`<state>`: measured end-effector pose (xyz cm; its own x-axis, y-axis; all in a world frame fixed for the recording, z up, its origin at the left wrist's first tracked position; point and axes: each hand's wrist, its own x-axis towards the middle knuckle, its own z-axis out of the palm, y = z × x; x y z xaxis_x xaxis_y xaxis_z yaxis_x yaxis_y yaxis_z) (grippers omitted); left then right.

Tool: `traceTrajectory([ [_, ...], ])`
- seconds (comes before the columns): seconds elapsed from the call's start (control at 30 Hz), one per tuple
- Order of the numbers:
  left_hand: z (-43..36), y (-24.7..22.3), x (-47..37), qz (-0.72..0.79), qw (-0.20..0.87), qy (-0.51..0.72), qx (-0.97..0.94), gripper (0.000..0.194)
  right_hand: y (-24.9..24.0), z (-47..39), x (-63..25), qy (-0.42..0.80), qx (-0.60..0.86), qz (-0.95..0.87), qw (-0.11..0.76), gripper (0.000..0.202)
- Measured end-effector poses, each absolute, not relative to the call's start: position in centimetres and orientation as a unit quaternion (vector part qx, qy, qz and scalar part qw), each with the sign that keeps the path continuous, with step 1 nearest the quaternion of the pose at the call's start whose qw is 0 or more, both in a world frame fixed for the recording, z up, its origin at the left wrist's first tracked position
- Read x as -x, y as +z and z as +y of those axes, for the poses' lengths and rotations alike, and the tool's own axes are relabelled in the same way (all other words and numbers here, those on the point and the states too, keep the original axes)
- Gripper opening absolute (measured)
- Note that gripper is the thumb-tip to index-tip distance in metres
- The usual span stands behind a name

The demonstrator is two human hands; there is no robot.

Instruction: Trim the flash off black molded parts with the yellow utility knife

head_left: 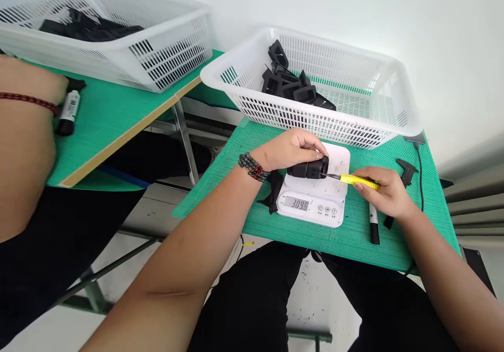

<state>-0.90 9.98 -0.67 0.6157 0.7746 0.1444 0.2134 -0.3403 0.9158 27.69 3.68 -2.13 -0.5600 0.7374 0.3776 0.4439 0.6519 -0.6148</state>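
My left hand [293,149] is closed on a black part [311,168], holding it down over the white digital scale [338,162]. In my right hand [384,189] is a yellow cutter [359,181], its metal blade pointing left with the tip at the black part's right side. The scale's display reads about 309.8. Just left of the scale, partly under my left wrist, lies a black piece [274,192]. A marker [374,225] and a black caliper [405,172] lie beside and beyond my right hand.
Behind the scale stands a white basket [311,115] holding several black parts [291,84]. Another white basket [157,52] with black parts is on the left table [114,107], where a person's arm [27,131] rests near a marker [70,111]. A cable [420,178] runs along the right.
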Motion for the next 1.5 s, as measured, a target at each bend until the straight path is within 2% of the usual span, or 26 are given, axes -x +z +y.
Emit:
traceTrajectory([
  [0.3,9.94,-0.60,0.93,0.327,0.469,0.292,-0.767,0.016,-2.02,3.61,-27.66,0.242,0.349,-0.850,0.310,0.019],
  [0.57,9.96,-0.57,0.96,0.324,0.467,0.293,-0.769,0.016,-1.96,3.61,-27.86,0.255,0.351,-0.844,0.313,0.029],
  [1.27,10.02,-0.68,1.01,0.331,0.482,0.286,-0.759,0.017,-2.05,3.60,-27.71,0.224,0.368,-0.846,0.315,0.025],
  [1.5,9.96,-0.57,1.00,0.328,0.475,0.289,-0.764,0.016,-2.11,3.62,-27.49,0.248,0.345,-0.854,0.299,0.027],
])
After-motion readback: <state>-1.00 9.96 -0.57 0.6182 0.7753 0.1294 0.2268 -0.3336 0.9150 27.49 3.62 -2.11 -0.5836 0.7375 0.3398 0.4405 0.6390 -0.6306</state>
